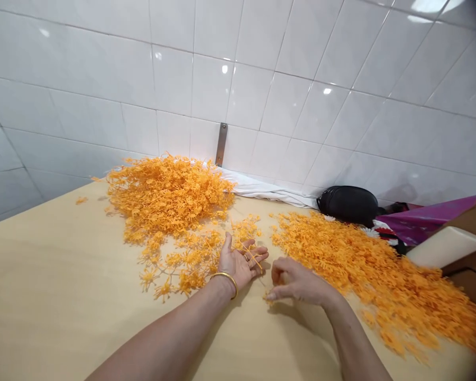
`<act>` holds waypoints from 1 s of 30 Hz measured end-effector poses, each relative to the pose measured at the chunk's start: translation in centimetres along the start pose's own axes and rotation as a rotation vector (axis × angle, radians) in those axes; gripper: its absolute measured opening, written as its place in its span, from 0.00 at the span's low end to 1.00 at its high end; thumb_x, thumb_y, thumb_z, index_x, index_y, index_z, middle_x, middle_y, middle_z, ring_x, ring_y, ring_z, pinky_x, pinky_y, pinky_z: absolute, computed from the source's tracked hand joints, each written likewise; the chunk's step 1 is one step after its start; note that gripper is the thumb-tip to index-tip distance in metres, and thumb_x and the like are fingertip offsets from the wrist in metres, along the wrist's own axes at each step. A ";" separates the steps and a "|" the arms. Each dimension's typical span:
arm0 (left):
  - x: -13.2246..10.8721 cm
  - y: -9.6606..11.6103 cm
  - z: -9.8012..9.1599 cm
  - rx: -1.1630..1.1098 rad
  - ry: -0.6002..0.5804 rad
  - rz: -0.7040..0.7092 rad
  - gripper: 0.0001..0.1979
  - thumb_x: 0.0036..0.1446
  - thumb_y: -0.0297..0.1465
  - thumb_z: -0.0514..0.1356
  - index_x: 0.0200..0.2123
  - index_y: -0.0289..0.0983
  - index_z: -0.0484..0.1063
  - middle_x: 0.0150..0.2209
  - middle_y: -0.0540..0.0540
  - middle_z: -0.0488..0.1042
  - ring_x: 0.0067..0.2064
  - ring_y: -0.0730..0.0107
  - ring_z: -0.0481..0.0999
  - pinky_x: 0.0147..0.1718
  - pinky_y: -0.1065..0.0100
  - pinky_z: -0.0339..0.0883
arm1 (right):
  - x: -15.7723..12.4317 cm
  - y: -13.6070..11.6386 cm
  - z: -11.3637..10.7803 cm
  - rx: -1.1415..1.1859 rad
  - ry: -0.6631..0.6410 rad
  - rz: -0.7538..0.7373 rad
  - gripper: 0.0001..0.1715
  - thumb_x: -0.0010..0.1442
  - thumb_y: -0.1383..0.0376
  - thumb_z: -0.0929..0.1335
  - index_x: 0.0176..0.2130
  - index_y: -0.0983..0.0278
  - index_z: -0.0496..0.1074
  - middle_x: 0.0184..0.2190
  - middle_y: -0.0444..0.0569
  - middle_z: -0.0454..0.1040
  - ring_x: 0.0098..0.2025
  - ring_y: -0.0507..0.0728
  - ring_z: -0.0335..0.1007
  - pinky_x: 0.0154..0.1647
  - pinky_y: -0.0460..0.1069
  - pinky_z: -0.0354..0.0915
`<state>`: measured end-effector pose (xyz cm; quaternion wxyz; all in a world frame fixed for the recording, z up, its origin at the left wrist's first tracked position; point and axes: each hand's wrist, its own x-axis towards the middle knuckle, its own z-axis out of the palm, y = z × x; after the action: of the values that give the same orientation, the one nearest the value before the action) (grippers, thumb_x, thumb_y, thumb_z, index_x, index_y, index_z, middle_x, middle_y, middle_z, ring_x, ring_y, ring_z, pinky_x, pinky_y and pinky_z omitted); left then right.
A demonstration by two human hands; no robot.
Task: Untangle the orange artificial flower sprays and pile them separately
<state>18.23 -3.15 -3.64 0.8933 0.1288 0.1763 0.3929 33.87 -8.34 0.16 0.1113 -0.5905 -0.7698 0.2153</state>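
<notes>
My left hand, a gold bangle at its wrist, is turned palm up with the fingers stretched out. A thin orange plastic stem lies across those fingers. Just to the right, my right hand is closed in a pinch low over the table. An orange plastic flower piece shows at its thumb tip; the rest of the piece is partly hidden. Loose orange sprigs lie beside my left hand, below a tall heap of orange plastic flowers.
A second, flatter orange heap spreads along the right side of the wooden table. Behind it stand a black case, a purple sheet and a cream-coloured block-like object. White cloth lies along the tiled wall.
</notes>
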 end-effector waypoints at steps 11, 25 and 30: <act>0.5 -0.6 0.3 -0.013 0.104 0.044 0.17 0.52 0.30 0.48 0.47 0.43 0.57 0.32 0.44 0.70 0.32 0.67 0.72 0.33 0.63 0.61 | 1.2 -0.7 0.3 -0.142 0.754 -0.077 0.06 0.54 0.66 0.59 0.29 0.63 0.64 0.30 0.49 0.64 0.34 0.55 0.59 0.34 0.50 0.54; 0.3 -0.1 0.4 -0.067 -0.017 -0.039 0.18 0.50 0.43 0.49 0.28 0.32 0.66 0.23 0.45 0.69 0.27 0.69 0.70 0.32 0.66 0.63 | 3.5 -3.0 4.2 -0.035 0.621 -0.107 0.07 0.47 0.63 0.65 0.30 0.62 0.65 0.30 0.47 0.64 0.34 0.55 0.57 0.34 0.50 0.53; 0.3 -0.1 0.3 0.000 -0.122 -0.078 0.23 0.50 0.45 0.48 0.28 0.29 0.68 0.25 0.41 0.70 0.29 0.68 0.71 0.32 0.66 0.63 | 3.5 -2.7 4.2 -0.118 0.666 -0.030 0.12 0.44 0.57 0.67 0.25 0.63 0.63 0.27 0.46 0.62 0.32 0.55 0.56 0.33 0.50 0.53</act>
<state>18.59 -3.02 -3.42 0.9171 0.1454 0.1262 0.3490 28.76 -6.37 -2.57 0.3253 -0.6225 -0.7109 -0.0361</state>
